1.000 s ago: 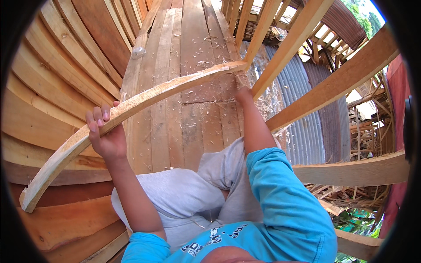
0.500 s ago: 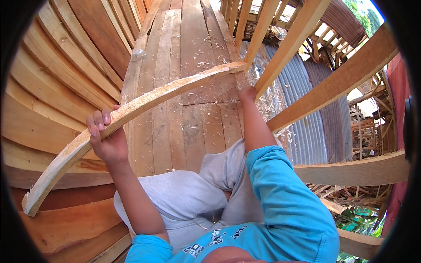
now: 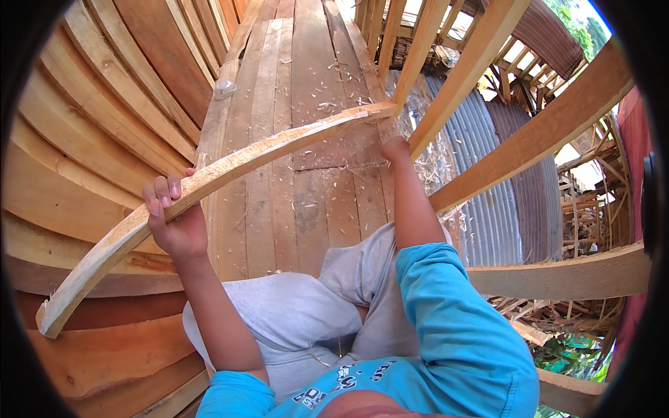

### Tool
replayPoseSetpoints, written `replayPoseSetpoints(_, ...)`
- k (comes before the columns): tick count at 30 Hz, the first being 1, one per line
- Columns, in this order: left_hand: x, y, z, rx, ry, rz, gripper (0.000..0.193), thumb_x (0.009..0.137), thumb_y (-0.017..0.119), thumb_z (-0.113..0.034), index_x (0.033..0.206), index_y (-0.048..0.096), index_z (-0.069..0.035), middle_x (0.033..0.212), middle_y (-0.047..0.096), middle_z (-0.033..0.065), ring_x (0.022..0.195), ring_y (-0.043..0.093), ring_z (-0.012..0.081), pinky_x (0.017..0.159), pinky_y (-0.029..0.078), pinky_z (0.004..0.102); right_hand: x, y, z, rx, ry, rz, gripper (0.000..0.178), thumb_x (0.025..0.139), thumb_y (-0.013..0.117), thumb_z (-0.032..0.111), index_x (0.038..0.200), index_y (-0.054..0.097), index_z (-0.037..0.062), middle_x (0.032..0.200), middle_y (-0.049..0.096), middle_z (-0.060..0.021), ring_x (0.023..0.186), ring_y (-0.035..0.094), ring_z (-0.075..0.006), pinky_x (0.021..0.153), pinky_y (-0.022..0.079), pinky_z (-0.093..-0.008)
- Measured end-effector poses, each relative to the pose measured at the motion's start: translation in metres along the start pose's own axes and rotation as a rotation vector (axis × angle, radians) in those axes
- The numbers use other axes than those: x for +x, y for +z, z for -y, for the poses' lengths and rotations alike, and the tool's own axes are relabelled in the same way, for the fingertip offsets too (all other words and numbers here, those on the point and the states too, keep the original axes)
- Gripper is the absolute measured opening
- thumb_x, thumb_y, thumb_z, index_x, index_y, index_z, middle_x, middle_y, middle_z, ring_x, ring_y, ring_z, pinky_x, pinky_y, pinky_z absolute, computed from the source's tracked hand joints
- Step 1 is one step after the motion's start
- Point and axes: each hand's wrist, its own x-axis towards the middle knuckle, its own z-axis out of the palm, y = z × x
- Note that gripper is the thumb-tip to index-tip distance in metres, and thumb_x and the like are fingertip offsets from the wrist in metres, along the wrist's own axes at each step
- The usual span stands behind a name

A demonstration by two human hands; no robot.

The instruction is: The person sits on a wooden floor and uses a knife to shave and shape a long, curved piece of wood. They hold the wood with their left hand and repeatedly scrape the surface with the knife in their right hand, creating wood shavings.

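A long wooden strip (image 3: 279, 144), curved and rough-cut on its pale upper face, slants from lower left to upper right in front of me. My left hand (image 3: 180, 219) is closed around it left of its middle, with the fingers over the top. Its far right end touches or lies very near an upright timber on the right. My right hand (image 3: 396, 148) rests at the right edge of the plank floor, beside the foot of an upright timber (image 3: 465, 76). Its fingers are hidden, so what they touch cannot be seen.
Wood shavings lie scattered over the plank floor (image 3: 310, 202). Curved planks (image 3: 83, 164) wall the left side, with a small clear container (image 3: 224, 89) beside them. Spaced wooden ribs (image 3: 550, 139) line the right, and corrugated metal sheets (image 3: 481, 167) with stacked scrap wood lie beyond.
The whole view has shifted slightly right. My left hand keeps its hold on the curved wooden strip, and my right hand stays at the floor's edge.
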Motion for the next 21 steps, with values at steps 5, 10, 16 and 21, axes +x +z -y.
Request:
replayPoseSetpoints(5, -0.002, -0.002, -0.001, 0.007, 0.006, 0.003, 0.024, 0.087, 0.065, -0.022, 0.08, 0.043, -0.019, 0.077, 0.04, -0.0065, 0.086, 0.047, 0.0109, 0.109, 0.034, 0.0428, -0.037, -0.049, 0.005, -0.076, -0.011, 0.149, 0.03, 0.078, 0.06, 0.017, 0.102, 0.071, 0.0037, 0.11, 0.068, -0.0172, 0.102, 0.066, -0.0312, 0.087, 0.052, -0.0396)
replayPoseSetpoints(10, -0.001, -0.001, 0.002, -0.018, 0.011, 0.004, 0.023, 0.088, 0.064, -0.021, 0.079, 0.043, -0.019, 0.077, 0.04, -0.0064, 0.086, 0.047, 0.0105, 0.109, 0.034, 0.0434, -0.081, -0.12, 0.014, 0.018, 0.087, -0.019, 0.033, 0.08, 0.06, 0.016, 0.109, 0.067, 0.0036, 0.106, 0.069, -0.0181, 0.102, 0.065, -0.0336, 0.086, 0.052, -0.0413)
replayPoseSetpoints(16, -0.002, -0.002, 0.001, 0.003, 0.024, -0.022, 0.026, 0.087, 0.065, -0.021, 0.079, 0.041, -0.019, 0.076, 0.04, -0.0061, 0.085, 0.047, 0.0108, 0.108, 0.035, 0.0444, -0.125, -0.133, 0.037, 0.644, -0.369, -0.171, 0.027, 0.081, 0.066, 0.017, 0.101, 0.064, -0.0017, 0.088, 0.068, -0.0151, 0.082, 0.064, -0.0262, 0.075, 0.05, -0.0364)
replayPoseSetpoints(21, -0.002, -0.001, 0.002, -0.014, 0.013, -0.034, 0.026, 0.087, 0.066, -0.02, 0.08, 0.042, -0.019, 0.075, 0.042, -0.006, 0.084, 0.047, 0.0108, 0.109, 0.034, 0.0444, -0.132, -0.107, 0.054, 0.568, -0.458, -0.022, 0.031, 0.082, 0.071, 0.019, 0.103, 0.06, -0.0015, 0.081, 0.064, -0.0093, 0.072, 0.058, -0.0159, 0.069, 0.047, -0.0303)
